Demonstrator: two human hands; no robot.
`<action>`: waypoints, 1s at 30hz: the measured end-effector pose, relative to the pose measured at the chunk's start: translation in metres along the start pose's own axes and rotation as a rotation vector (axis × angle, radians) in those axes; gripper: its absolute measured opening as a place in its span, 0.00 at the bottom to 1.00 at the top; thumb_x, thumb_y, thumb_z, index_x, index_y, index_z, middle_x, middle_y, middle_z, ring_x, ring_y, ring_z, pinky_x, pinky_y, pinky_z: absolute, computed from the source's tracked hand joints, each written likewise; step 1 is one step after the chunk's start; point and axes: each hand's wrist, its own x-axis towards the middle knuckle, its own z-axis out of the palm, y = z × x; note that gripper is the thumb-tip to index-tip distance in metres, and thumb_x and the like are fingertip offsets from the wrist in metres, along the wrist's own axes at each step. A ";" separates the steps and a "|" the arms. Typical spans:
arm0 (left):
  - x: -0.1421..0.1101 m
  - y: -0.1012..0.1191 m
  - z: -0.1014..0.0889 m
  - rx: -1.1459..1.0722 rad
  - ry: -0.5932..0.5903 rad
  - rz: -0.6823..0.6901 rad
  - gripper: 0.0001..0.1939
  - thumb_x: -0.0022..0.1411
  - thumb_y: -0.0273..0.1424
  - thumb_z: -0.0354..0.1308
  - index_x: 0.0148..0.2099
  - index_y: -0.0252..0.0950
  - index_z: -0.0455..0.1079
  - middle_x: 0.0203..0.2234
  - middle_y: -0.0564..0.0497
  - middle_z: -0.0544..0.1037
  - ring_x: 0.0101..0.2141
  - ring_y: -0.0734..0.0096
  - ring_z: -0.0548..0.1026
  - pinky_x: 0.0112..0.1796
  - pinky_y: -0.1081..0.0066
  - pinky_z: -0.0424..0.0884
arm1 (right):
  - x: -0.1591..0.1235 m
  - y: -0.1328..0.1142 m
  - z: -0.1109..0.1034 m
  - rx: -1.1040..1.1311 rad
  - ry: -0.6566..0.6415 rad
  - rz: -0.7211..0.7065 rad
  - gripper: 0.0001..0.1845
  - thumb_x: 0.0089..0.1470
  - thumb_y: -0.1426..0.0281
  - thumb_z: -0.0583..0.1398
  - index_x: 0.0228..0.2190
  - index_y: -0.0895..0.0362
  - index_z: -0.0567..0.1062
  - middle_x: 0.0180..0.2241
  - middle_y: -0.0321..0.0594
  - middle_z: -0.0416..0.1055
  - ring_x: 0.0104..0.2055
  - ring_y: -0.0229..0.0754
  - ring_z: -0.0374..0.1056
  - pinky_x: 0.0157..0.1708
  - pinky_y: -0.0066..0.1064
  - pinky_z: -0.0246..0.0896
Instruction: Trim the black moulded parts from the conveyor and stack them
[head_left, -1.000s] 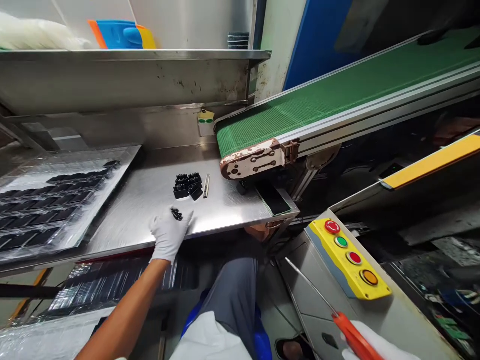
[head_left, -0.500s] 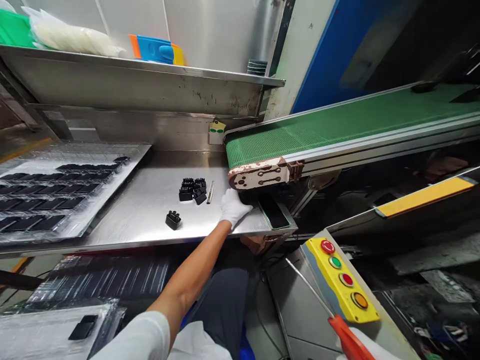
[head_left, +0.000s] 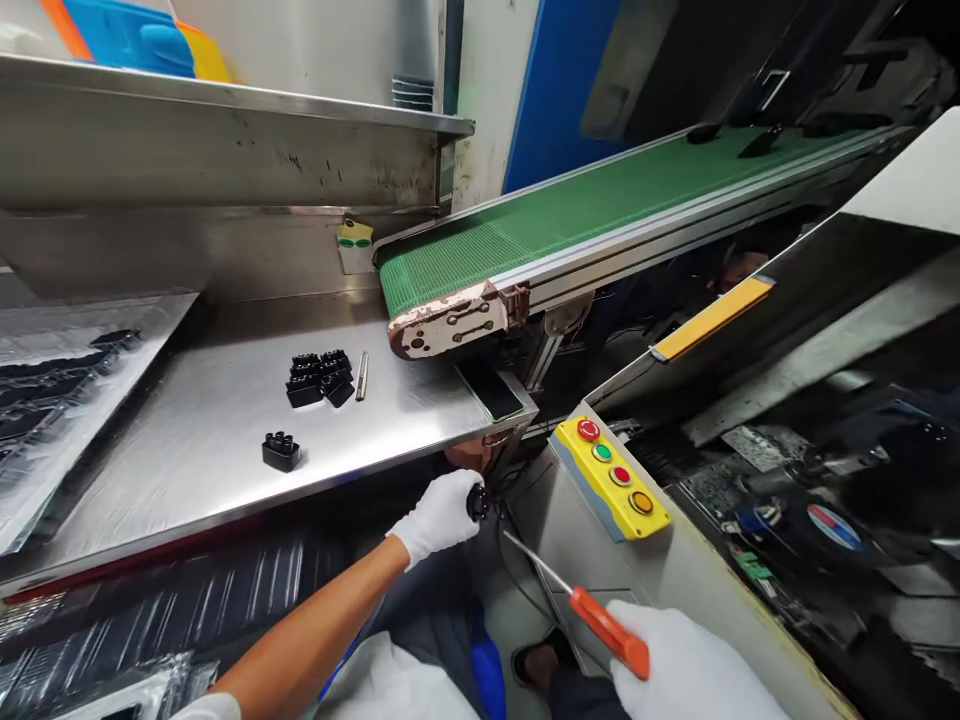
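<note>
In the head view, the left hand's [head_left: 442, 515] glove hid much of the small black part [head_left: 477, 502] it held, so its exact shape could not be made out. The right hand [head_left: 690, 660] was cut off at the wrist by the bottom edge, and a clear-wrapped tray [head_left: 45, 440] ran out of sight at nine o'clock.

The left forearm reached up from about eight o'clock, and its gloved fingers were closed around the black part, raised just off the front edge of the metal bench [head_left: 202, 400]. The right fingers were wrapped around the red handle of a screwdriver [head_left: 607, 630], whose shaft pointed toward ten o'clock, its tip near the held part but apart from it.

From the left hand, a lone black block with round posts [head_left: 280, 452] stood on the bench toward ten o'clock. Toward eleven lay a cluster of black blocks [head_left: 320, 378], with a slim metal tool [head_left: 362, 376] just beside it. A phone [head_left: 489, 388] lay between twelve and one, near the low end of a green conveyor [head_left: 517, 230] overhanging the bench. A yellow control box [head_left: 611, 480] sat at three o'clock
</note>
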 end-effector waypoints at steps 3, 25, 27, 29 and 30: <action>-0.009 -0.007 0.005 0.076 -0.087 -0.031 0.07 0.45 0.23 0.55 0.30 0.38 0.66 0.27 0.51 0.74 0.28 0.67 0.70 0.31 0.70 0.62 | 0.005 -0.013 -0.007 -0.029 -0.080 0.014 0.06 0.50 0.67 0.57 0.28 0.49 0.75 0.33 0.41 0.78 0.38 0.56 0.74 0.32 0.35 0.53; -0.010 -0.032 0.025 -0.187 -0.083 0.238 0.13 0.42 0.24 0.61 0.35 0.38 0.71 0.34 0.50 0.81 0.47 0.57 0.77 0.65 0.53 0.53 | 0.013 -0.031 -0.024 -0.205 -0.051 -0.114 0.16 0.52 0.79 0.51 0.31 0.53 0.77 0.31 0.46 0.78 0.36 0.56 0.76 0.25 0.33 0.42; -0.008 -0.032 0.028 -0.200 -0.089 0.243 0.14 0.42 0.24 0.61 0.35 0.38 0.71 0.34 0.49 0.81 0.48 0.56 0.77 0.65 0.52 0.53 | 0.012 -0.032 -0.024 -0.211 -0.040 -0.118 0.17 0.53 0.79 0.50 0.32 0.53 0.77 0.31 0.46 0.78 0.37 0.55 0.76 0.25 0.33 0.42; -0.007 -0.031 0.028 -0.239 -0.112 0.240 0.15 0.41 0.23 0.61 0.36 0.37 0.72 0.36 0.47 0.81 0.49 0.54 0.77 0.64 0.51 0.53 | 0.011 -0.032 -0.022 -0.215 -0.033 -0.135 0.17 0.53 0.79 0.51 0.32 0.53 0.78 0.32 0.46 0.79 0.36 0.55 0.76 0.26 0.33 0.43; -0.006 -0.030 0.029 -0.272 -0.124 0.234 0.16 0.40 0.23 0.62 0.37 0.37 0.72 0.38 0.46 0.81 0.49 0.53 0.77 0.64 0.51 0.53 | 0.011 -0.032 -0.021 -0.214 -0.035 -0.140 0.17 0.53 0.79 0.51 0.32 0.53 0.78 0.32 0.46 0.79 0.36 0.55 0.76 0.26 0.33 0.43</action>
